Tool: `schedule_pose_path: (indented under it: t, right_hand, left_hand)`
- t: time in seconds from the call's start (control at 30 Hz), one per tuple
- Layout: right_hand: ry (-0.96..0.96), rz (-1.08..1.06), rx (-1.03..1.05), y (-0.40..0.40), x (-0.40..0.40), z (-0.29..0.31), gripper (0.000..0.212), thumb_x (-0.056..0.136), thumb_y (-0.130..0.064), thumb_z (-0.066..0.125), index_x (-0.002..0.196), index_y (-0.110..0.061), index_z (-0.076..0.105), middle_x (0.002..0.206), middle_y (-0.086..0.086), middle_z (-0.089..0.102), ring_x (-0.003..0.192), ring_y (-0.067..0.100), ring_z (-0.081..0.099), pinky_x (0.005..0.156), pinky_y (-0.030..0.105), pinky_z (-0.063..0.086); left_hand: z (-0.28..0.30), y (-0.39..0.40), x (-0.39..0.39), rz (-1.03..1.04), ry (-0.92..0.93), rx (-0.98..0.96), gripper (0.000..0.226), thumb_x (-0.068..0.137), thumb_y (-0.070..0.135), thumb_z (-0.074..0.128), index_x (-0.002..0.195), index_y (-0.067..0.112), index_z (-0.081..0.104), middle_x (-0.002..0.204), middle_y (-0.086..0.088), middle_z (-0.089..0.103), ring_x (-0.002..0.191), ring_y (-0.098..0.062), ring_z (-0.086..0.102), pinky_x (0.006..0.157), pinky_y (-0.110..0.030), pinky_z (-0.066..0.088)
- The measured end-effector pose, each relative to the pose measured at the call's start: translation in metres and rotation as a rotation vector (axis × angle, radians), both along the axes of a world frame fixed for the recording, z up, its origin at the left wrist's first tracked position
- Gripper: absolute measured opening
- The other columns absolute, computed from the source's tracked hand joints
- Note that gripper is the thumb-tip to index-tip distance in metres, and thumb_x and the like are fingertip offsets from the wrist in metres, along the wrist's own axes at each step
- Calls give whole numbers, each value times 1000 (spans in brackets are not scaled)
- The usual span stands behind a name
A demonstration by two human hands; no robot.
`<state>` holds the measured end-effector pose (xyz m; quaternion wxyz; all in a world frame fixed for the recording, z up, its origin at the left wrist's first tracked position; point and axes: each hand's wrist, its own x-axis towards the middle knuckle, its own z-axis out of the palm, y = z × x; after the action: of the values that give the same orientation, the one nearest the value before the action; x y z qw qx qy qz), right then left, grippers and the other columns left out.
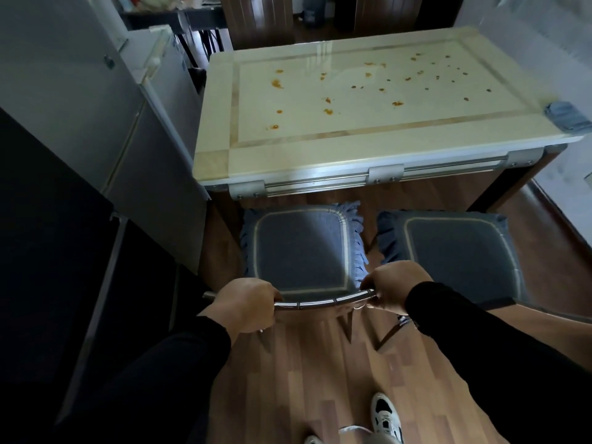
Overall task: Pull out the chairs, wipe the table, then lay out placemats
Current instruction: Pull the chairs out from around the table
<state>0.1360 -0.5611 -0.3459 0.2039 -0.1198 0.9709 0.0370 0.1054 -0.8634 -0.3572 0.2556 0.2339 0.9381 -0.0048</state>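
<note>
A chair with a blue seat cushion (301, 248) stands in front of the cream table (320, 155). Its chrome back rail (320, 303) runs across just below the cushion. My left hand (245, 304) grips the rail's left end and my right hand (395, 286) grips its right end. A second chair with a matching blue cushion (455, 254) stands to the right, also clear of the table edge. Orange food stains (277, 83) are scattered over the tabletop. A folded grey-blue cloth (567, 115) lies on the table's right corner.
A grey fridge (80, 100) and a dark cabinet (48, 251) stand close on the left. Two brown chair backs (256, 20) rise beyond the table's far side. A white wall runs along the right. Wood floor (304, 379) and my shoes are below.
</note>
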Motion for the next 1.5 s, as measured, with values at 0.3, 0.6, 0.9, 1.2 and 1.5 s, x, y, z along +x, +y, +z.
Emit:
schedule_pose_path:
  t: [0.3,0.6,0.9,1.2,1.5]
  right_hand:
    - [-16,28,2,7,-67,1,14,85,-46,61,94,-42,70,81,-15,68,78,9,62,59,26,39]
    - [35,74,14,16,-138,-4,20,86,-52,59,96,-39,69,84,-12,69,82,13,65,54,25,31]
    - [30,92,-27,25,-195,-5,24,87,-49,55,104,-39,70,94,-10,71,90,16,67,70,27,45]
    - [9,102,-31,34,-251,-3,24,88,-50,55,104,-39,70,98,-10,71,95,17,67,76,29,49]
    - [-8,95,-12,34,-304,-1,29,86,-50,56,110,-39,69,108,-10,71,105,18,66,80,28,47]
  left_hand:
    - [-1,6,-63,25,2,-2,27,79,41,55,101,42,71,86,18,67,84,-6,62,76,-31,56]
    - [10,19,-127,69,-24,-40,28,79,34,52,99,44,69,87,17,65,83,-6,60,71,-29,54]
    - [19,30,-177,110,-65,-76,36,78,38,54,110,51,67,96,19,68,91,-7,62,76,-31,55]
    - [24,43,-228,110,-56,-85,36,78,41,56,111,55,65,103,21,69,95,-8,63,74,-27,51]
    - [20,43,-282,120,-51,-79,34,80,40,57,109,54,66,101,21,69,93,-6,63,78,-28,54]
